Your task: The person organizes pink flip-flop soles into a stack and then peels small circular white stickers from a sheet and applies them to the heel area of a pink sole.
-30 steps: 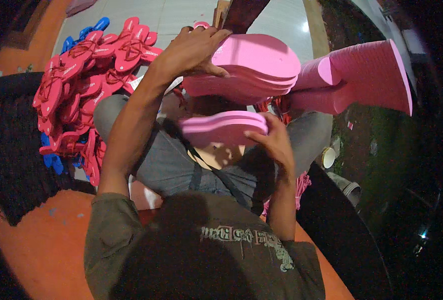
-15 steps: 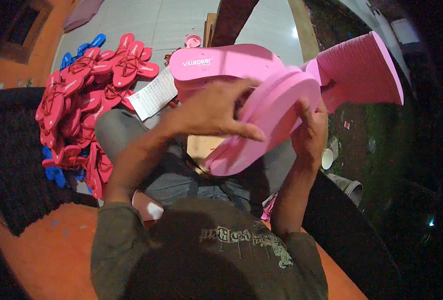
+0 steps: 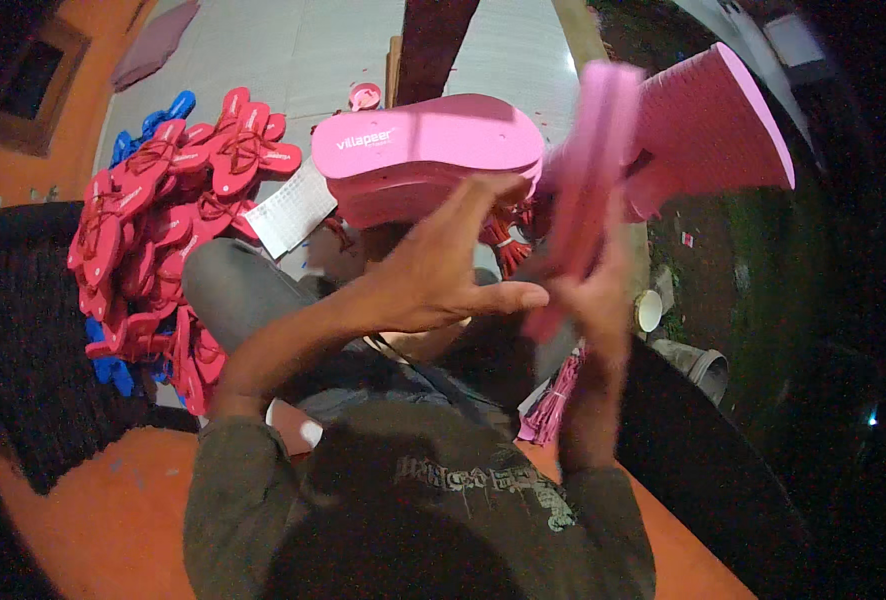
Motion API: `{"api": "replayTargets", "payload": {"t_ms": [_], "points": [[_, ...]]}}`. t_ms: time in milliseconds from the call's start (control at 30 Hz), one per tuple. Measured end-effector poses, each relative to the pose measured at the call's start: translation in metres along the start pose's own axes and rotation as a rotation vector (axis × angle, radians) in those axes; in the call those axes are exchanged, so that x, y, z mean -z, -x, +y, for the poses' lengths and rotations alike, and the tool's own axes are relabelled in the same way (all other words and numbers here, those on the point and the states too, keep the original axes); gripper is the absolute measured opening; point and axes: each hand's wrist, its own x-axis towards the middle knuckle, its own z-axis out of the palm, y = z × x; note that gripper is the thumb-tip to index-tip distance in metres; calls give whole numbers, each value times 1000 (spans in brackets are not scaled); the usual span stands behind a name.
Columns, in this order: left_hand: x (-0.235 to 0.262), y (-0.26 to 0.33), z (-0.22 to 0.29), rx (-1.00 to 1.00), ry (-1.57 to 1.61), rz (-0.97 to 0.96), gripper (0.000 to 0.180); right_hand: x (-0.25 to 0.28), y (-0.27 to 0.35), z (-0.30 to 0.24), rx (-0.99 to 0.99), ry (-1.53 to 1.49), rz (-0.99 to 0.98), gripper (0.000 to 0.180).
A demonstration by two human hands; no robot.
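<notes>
**Both hands at a pink sole, seen from the head camera**

Head view: I see my right hand (image 3: 588, 300) closed around the lower end of a pink sole (image 3: 585, 190), which stands nearly on edge and is blurred. The grip is wrapped on it, fingers around the bottom part. My left hand (image 3: 443, 270) is open, palm flat and fingers stretched out toward the right; its fingertips reach the right hand and the sole, holding nothing that I can see. Whether they actually press the sole I cannot tell, because of the blur.

Just behind the hands lies a stack of pink soles (image 3: 428, 150), flat, with its top face up. To its right, a second stack (image 3: 708, 130) tilts upward, showing a ribbed underside. Between the two stacks, a bundle of red straps (image 3: 503, 240) hangs partly hidden behind the left hand.

At my left, on the floor (image 3: 293, 50), lies a heap of red sandals (image 3: 163, 230), with a few blue sandals (image 3: 148, 125) at its far edge and more beneath its near edge. A white sheet (image 3: 288, 215) lies just beside the heap. A small pink cup (image 3: 365, 96) stands farther back.
</notes>
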Motion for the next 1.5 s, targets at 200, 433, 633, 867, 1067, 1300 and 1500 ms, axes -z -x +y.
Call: {"api": "replayTargets", "payload": {"t_ms": [200,433,633,867,1067,1300,1500], "points": [[23,0,-4,-27,245,296,69,238,-100,1,324,657,216,87],[32,3,-17,32,153,334,62,349,-199,23,183,669,-75,100],[33,-2,-20,25,140,341,56,366,-226,42,187,647,-204,102],[37,-1,-23,69,107,342,53,367,-247,52,110,557,-351,100],[37,0,-24,59,87,346,50,348,-234,28,17,591,-355,105],[93,-10,-43,7,-271,663,32,253,-142,-24,608,576,-11,73],[108,-2,-156,287,117,802,52,-12,-124,94,109,-289,122,44]]}}
